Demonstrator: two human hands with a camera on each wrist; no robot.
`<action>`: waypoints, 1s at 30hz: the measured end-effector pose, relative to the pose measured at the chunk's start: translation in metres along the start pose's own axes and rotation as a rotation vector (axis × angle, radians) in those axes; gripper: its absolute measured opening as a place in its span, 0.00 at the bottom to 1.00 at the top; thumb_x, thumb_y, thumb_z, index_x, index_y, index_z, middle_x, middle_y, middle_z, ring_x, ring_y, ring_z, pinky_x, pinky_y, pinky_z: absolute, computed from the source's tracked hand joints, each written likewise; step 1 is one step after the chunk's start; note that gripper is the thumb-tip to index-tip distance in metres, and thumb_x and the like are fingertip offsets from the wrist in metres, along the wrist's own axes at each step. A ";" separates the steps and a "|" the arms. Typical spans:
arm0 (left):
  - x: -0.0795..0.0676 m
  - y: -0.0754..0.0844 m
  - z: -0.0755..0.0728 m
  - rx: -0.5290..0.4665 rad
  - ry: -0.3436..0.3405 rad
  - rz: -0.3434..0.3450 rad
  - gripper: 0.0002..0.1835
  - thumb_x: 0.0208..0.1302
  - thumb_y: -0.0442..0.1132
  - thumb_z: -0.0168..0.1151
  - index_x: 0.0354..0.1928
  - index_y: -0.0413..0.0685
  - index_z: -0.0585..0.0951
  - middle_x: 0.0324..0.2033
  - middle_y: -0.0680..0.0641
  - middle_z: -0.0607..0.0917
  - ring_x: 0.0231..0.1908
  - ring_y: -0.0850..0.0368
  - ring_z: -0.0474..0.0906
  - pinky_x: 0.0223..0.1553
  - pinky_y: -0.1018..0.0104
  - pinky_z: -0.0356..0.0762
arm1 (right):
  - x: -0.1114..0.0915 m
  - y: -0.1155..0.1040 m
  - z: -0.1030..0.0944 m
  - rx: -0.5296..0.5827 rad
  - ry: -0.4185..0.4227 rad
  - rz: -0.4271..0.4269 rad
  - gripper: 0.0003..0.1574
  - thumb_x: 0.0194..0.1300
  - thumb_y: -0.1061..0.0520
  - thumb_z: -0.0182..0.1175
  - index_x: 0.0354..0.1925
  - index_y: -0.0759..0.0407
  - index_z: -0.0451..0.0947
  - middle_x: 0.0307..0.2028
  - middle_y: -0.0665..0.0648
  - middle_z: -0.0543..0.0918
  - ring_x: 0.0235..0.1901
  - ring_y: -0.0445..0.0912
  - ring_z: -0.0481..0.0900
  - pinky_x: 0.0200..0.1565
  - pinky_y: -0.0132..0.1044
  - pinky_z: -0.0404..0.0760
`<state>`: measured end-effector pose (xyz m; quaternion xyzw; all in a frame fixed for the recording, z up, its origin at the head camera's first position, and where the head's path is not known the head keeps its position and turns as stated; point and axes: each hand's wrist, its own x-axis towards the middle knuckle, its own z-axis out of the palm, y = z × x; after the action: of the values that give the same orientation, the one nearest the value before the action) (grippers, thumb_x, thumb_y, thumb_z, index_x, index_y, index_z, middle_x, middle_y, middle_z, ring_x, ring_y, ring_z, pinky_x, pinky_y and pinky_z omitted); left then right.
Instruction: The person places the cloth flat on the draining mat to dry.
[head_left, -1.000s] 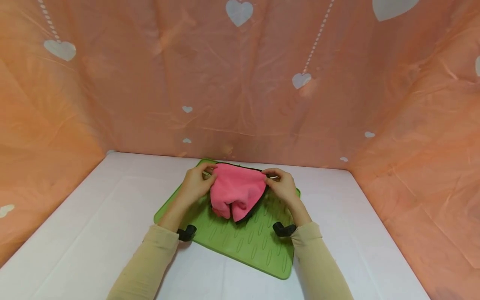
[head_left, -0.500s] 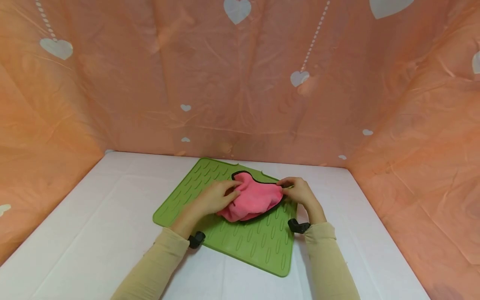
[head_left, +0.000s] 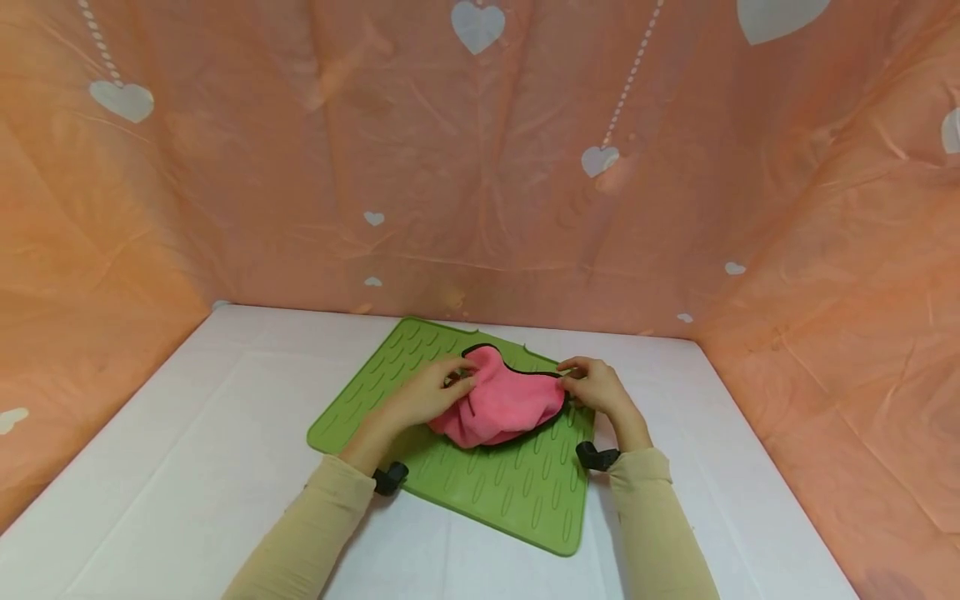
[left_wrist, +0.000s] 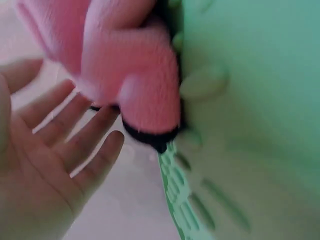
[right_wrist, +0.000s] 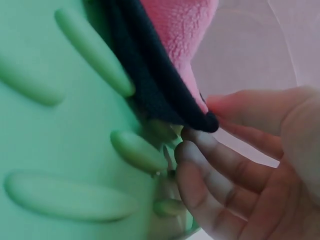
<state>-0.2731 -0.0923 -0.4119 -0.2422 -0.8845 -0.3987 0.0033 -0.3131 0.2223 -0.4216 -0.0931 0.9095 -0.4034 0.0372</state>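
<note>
A pink plush cloth (head_left: 506, 404) with black edging lies bunched over a green ribbed mat (head_left: 367, 383). My right hand (head_left: 600, 387) is at its right corner; in the right wrist view the thumb and forefinger pinch the black-edged tip, and the other fingers lie below it. My left hand (head_left: 431, 396) is at the cloth's left side. In the left wrist view its fingers (left_wrist: 90, 135) are spread and nearly straight, with their tips right at the pink folds. The cloth's dark underside (right_wrist: 150, 85) shows in the right wrist view.
The mat sits at an angle on a white-covered table (head_left: 187, 433). An orange curtain with pale hearts (head_left: 480, 183) hangs behind and along both sides. Each wrist wears a small black camera, one of them the right wrist camera (head_left: 596, 456).
The left hand left the cloth's far left corner and came nearer and to the right. The right hand drew its corner rightward and slightly nearer. The cloth turned; the last half second shows little motion.
</note>
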 end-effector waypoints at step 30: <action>-0.007 -0.018 -0.041 -0.098 0.172 -0.110 0.15 0.68 0.29 0.61 0.54 0.39 0.86 0.41 0.40 0.88 0.28 0.57 0.78 0.28 0.65 0.77 | 0.005 -0.002 -0.002 -0.024 0.308 -0.040 0.16 0.68 0.63 0.65 0.54 0.64 0.86 0.44 0.65 0.89 0.43 0.56 0.88 0.35 0.33 0.79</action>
<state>-0.2822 -0.1346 -0.3981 -0.1579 -0.8724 -0.4603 0.0455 -0.3175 0.2213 -0.4189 -0.0485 0.9071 -0.4029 -0.1119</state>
